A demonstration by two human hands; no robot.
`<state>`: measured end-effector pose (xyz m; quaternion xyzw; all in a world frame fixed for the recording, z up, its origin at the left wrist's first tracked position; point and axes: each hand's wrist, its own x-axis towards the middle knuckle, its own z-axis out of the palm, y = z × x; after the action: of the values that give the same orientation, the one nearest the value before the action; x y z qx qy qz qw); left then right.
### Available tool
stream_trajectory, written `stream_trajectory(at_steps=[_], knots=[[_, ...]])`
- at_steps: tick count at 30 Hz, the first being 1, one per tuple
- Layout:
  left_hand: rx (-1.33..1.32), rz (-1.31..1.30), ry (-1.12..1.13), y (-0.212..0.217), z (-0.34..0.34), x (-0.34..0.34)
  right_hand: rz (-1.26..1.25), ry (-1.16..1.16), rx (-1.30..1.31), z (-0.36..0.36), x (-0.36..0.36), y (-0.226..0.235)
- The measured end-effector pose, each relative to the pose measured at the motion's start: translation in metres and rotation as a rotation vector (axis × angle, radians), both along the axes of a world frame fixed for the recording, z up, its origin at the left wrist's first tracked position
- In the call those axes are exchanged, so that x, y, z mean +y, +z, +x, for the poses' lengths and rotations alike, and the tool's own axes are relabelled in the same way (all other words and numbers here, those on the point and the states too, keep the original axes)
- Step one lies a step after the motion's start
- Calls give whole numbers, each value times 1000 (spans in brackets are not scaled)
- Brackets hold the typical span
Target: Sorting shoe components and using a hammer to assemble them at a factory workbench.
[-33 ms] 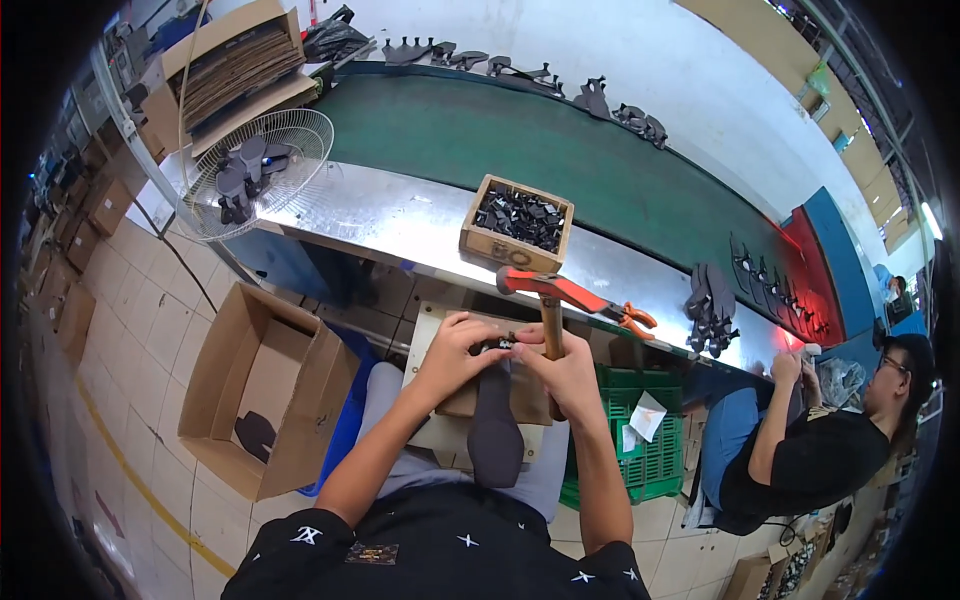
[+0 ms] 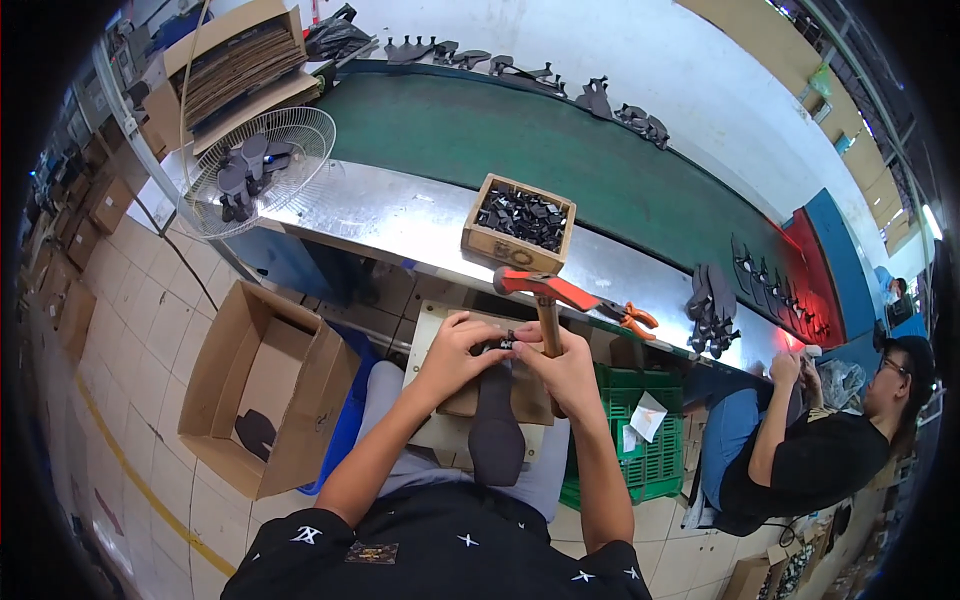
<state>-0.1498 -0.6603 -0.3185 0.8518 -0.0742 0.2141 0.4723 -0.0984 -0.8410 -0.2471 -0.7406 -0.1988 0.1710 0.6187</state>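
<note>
A dark grey shoe sole [image 2: 496,435] lies over the work block between my knees, its wide toe end toward me. My left hand [image 2: 460,352] pinches round its far, heel end. There a small black piece [image 2: 503,345] shows between the fingertips of both hands; its exact shape is mostly hidden. My right hand [image 2: 568,375] is closed, with the wooden handle of a hammer [image 2: 550,320] tucked in it. The orange-red hammer head points up and away, above the hands. Thumb and fingertips of that same hand meet the black piece.
Ahead, a wooden box [image 2: 515,250] of small black pieces stands on the metal bench edge, near orange-handled pliers [image 2: 635,320]. Behind runs a green conveyor belt [image 2: 430,120]. Left is a cardboard carton [image 2: 225,400]; right, a green crate [image 2: 625,470] and a seated co-worker [image 2: 820,460].
The hammer head has shifted very slightly to the left. Both hands keep their hold at the heel end of the sole.
</note>
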Motion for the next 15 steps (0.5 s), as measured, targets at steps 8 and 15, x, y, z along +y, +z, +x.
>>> stream_trajectory(at_steps=[8, 15], knots=[[-14, 10, 21, -1, -7, 4, -51, 63, -209, 0, 7, -13], [118, -169, -106, 23, 0, 8, -272, -1, -582, -15, 5, 6]])
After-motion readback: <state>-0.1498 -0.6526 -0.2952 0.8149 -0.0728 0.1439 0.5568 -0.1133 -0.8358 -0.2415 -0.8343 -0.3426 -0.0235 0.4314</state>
